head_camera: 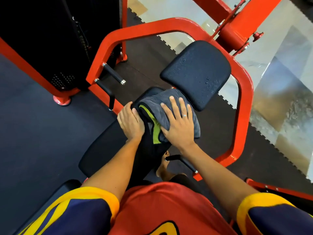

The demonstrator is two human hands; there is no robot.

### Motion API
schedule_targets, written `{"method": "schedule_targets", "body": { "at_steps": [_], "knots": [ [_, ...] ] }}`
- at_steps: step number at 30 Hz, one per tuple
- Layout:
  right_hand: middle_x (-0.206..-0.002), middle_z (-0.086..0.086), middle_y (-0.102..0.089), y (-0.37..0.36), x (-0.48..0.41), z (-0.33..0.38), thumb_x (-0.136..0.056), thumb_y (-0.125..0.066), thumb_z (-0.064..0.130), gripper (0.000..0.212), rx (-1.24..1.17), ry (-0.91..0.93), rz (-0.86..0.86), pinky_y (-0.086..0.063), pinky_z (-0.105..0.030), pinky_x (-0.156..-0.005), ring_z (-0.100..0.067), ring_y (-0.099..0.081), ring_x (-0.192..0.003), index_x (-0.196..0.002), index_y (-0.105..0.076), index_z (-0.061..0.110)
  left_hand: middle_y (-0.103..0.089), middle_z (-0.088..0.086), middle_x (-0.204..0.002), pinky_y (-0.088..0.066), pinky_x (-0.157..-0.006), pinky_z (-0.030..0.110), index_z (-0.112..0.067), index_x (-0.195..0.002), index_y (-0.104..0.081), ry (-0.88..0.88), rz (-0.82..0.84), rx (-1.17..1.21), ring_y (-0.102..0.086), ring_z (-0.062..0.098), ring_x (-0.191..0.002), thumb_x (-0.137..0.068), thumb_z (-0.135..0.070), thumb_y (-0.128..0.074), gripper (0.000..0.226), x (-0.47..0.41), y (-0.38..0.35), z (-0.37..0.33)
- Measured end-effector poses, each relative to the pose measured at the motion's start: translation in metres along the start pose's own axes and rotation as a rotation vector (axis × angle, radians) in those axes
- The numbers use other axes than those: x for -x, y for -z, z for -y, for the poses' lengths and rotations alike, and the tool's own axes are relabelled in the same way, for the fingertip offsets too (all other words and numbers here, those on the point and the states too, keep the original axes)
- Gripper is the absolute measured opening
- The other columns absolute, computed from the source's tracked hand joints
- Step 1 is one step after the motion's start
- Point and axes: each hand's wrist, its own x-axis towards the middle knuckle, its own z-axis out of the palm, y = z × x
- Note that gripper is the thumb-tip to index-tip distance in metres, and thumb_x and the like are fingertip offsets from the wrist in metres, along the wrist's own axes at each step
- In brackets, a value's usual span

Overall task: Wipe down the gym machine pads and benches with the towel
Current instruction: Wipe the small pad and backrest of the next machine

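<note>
Towel [157,102] sits under your flat, spread right hand [179,123]. Your left hand [130,123] grips the narrow pad [150,153] edge at 9 o'clock. Wide pad [196,73] lies uncovered at 1 o'clock.

grey towel [163,103] lies on the black pad [150,155].

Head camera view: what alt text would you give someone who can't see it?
Seen from above, a person's right hand presses a grey and green towel flat on a black gym pad, while the left hand holds the pad's edge. A second black pad and a red machine frame lie beyond.
</note>
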Motion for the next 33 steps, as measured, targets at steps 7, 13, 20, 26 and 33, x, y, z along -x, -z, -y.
{"method": "schedule_targets", "body": {
  "at_steps": [7,13,20,26,33],
  "knots": [
    [-0.17,-0.013,-0.018,-0.014,0.053,0.023,-0.091,-0.07,0.039,0.075,-0.268,-0.365,-0.084,-0.022,-0.062,-0.123,-0.039,-0.007,-0.158,-0.157,-0.039,0.02,-0.058,0.009,-0.14,-0.021,-0.117,0.034,-0.009,-0.142,-0.052,-0.032,0.159,0.004,-0.048,0.027,-0.132,-0.108,-0.028,-0.031,0.045,-0.009,0.006,0.0],
    [-0.166,-0.011,-0.015,-0.004,0.018,0.034,-0.093,-0.071,0.053,0.078,-0.536,-0.703,-0.238,-0.037,-0.059,-0.116,-0.037,-0.021,-0.155,-0.152,-0.039,0.014,-0.055,0.01,-0.146,-0.032,-0.113,0.041,-0.007,-0.146,-0.049,-0.179,0.272,0.038,-0.048,0.027,-0.135,-0.108,-0.026,-0.033,0.045,-0.033,-0.005,-0.048],
    [-0.172,-0.008,-0.004,-0.034,0.068,0.063,-0.096,-0.072,0.038,0.081,-0.667,-0.776,-0.21,-0.035,-0.058,-0.119,-0.031,-0.008,-0.16,-0.159,-0.025,0.022,-0.055,0.006,-0.145,-0.034,-0.108,0.039,-0.01,-0.147,-0.047,-0.256,0.287,-0.053,-0.049,0.024,-0.132,-0.107,-0.032,-0.028,0.049,-0.038,-0.008,-0.048],
    [-0.172,0.009,0.004,-0.025,0.071,0.069,-0.095,-0.071,0.045,0.095,-0.91,-0.904,-0.172,-0.036,-0.053,-0.12,-0.019,-0.012,-0.159,-0.163,-0.005,0.036,-0.058,0.008,-0.14,-0.038,-0.105,0.044,-0.009,-0.145,-0.048,-0.262,0.253,-0.05,-0.053,0.028,-0.127,-0.107,-0.027,-0.032,0.045,-0.035,-0.008,-0.05],
    [-0.172,0.012,-0.005,-0.003,0.035,0.043,-0.094,-0.067,0.057,0.099,-0.94,-0.995,-0.181,-0.032,-0.054,-0.122,-0.015,-0.012,-0.158,-0.164,0.001,0.037,-0.06,0.008,-0.137,-0.04,-0.101,0.042,-0.009,-0.144,-0.05,-0.278,0.232,-0.059,-0.055,0.027,-0.123,-0.108,-0.028,-0.03,0.045,-0.034,-0.008,-0.052]
  ]
}}
